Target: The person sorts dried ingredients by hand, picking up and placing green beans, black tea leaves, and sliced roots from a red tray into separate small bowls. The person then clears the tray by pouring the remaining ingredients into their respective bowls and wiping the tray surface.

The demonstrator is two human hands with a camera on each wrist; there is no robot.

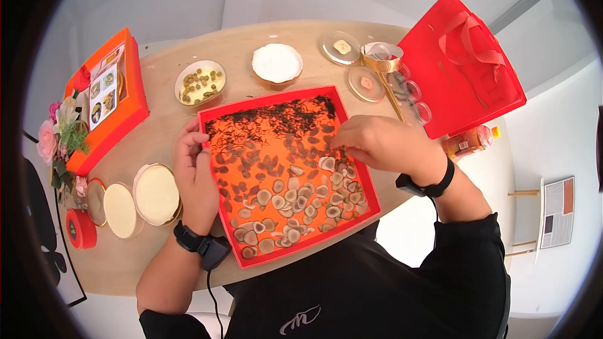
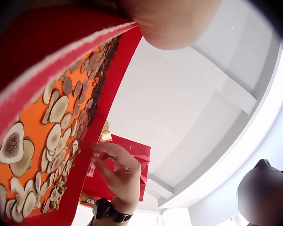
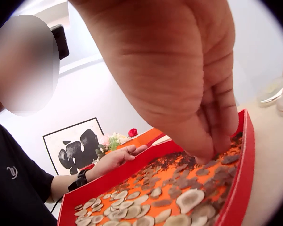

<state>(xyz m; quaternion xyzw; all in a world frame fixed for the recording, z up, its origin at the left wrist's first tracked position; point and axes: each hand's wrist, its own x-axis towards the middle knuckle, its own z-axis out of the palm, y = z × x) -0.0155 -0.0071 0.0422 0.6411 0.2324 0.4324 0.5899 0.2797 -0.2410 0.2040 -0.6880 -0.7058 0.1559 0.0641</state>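
Observation:
A shallow red box (image 1: 372, 194) with an orange bottom lies before the person. Pale round dried slices with dark rims (image 1: 290, 196) cover its near part, flat brown slices (image 1: 251, 163) its middle, and dark thin shreds (image 1: 276, 116) the far end. My left hand (image 1: 196, 172) grips the box's left wall, thumb at the rim. My right hand (image 1: 377, 144) reaches over the right wall with bent fingers. In the right wrist view its fingertips (image 3: 205, 153) are down at the brown slices; I cannot tell whether they pinch one.
Behind the box stand a bowl with greenish-brown pieces (image 1: 201, 81), a bowl of white powder (image 1: 276, 63) and small clear dishes (image 1: 340, 47). A red gift bag (image 1: 465, 69) and a bottle (image 1: 468, 143) are at right. At left are an orange box (image 1: 113, 100), flowers and round cream-coloured discs (image 1: 156, 194).

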